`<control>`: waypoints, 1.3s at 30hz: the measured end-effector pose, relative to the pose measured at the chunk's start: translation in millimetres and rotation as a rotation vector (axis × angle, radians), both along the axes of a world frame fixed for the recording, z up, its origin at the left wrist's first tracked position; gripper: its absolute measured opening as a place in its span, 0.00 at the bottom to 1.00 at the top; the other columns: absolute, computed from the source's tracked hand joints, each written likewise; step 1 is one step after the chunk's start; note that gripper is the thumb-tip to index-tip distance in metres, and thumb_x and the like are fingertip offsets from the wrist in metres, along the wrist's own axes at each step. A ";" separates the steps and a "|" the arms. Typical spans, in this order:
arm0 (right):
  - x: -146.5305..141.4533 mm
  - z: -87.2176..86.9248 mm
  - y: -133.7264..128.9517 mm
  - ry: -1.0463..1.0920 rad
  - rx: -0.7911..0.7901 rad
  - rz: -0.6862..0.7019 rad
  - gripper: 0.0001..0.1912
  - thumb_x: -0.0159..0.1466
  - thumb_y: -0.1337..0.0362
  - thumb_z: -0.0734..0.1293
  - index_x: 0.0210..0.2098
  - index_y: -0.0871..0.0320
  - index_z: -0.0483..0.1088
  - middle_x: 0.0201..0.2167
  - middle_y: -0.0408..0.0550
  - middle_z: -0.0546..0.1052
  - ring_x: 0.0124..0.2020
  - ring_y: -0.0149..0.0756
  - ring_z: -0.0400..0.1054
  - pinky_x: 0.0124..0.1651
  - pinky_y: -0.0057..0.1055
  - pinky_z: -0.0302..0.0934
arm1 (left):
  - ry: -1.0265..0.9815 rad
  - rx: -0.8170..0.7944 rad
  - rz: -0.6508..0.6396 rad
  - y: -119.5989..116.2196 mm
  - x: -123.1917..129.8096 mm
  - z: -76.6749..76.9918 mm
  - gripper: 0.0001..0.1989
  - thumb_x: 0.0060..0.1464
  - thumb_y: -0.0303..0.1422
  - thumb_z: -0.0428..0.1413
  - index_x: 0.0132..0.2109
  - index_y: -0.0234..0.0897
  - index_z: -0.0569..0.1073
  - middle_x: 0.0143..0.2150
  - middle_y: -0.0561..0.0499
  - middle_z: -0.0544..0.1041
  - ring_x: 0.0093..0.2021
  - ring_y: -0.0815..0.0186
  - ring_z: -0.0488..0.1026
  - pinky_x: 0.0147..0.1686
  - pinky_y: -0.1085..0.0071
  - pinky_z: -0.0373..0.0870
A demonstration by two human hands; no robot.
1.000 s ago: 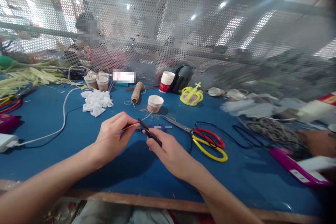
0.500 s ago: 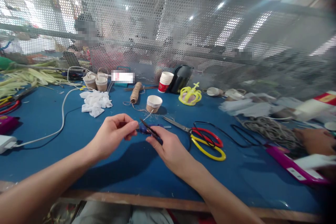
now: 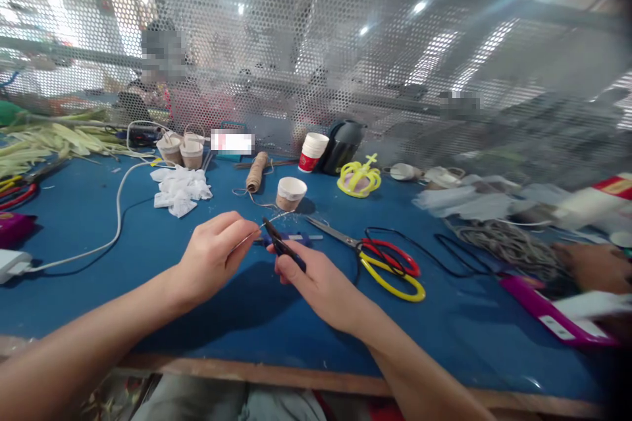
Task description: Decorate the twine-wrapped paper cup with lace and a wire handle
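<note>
My left hand (image 3: 217, 255) pinches a thin pale wire (image 3: 281, 215) that slants up to the right past its fingertips. Dark pliers (image 3: 282, 245) are held in my right hand (image 3: 313, 276), their tip touching or very near the wire. Beneath the pliers a blue tool (image 3: 303, 237) lies on the table, partly hidden. A small burlap-wrapped cup (image 3: 290, 194) with a white rim stands just behind the hands. To the right lie large scissors (image 3: 390, 266) with red and yellow handles.
Behind are a twine roll (image 3: 257, 172), stacked paper cups (image 3: 313, 152), a yellow crown (image 3: 359, 177) and white fabric (image 3: 182, 189). A purple device (image 3: 548, 312) and another person's hand (image 3: 592, 266) are at the right. A perforated metal screen (image 3: 385, 72) rises behind.
My left hand has turned, its back now more toward the camera, and the wire shows more clearly. The pliers have tilted more upright in my right hand.
</note>
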State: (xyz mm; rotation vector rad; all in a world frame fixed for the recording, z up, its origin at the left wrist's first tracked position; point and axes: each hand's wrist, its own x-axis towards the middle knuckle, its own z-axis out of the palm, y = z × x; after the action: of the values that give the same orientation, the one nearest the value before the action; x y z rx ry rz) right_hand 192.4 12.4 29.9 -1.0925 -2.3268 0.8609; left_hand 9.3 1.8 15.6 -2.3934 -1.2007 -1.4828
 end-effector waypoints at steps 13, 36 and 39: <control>-0.1 -7.2 -0.1 -0.044 0.189 -0.082 0.18 0.63 0.53 0.55 0.38 0.61 0.66 0.33 0.51 0.74 0.33 0.37 0.68 0.36 0.32 0.60 | -0.346 -0.476 -0.123 -3.6 5.2 4.1 0.07 0.51 0.32 0.51 0.28 0.35 0.68 0.23 0.53 0.67 0.24 0.72 0.62 0.24 0.76 0.57; 0.6 -2.9 -0.9 -0.034 0.032 -0.045 0.20 0.63 0.51 0.52 0.36 0.60 0.66 0.28 0.47 0.73 0.29 0.33 0.68 0.34 0.30 0.60 | 0.093 -0.152 0.031 -0.7 -0.6 -3.2 0.09 0.53 0.30 0.48 0.29 0.38 0.72 0.26 0.49 0.70 0.27 0.68 0.63 0.30 0.73 0.59; 0.0 -5.7 0.9 -0.066 0.136 -0.082 0.17 0.63 0.53 0.55 0.36 0.60 0.66 0.33 0.49 0.74 0.34 0.37 0.69 0.37 0.32 0.61 | -0.164 -0.326 -0.044 -2.7 3.6 0.7 0.06 0.51 0.31 0.51 0.29 0.36 0.71 0.25 0.51 0.69 0.26 0.70 0.63 0.28 0.74 0.58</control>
State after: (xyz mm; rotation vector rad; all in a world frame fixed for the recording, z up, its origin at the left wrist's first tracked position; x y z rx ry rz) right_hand 192.4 13.3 24.3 -1.1653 -2.3380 0.6357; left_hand 12.9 -0.9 16.3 -2.5512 -1.5436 -1.6367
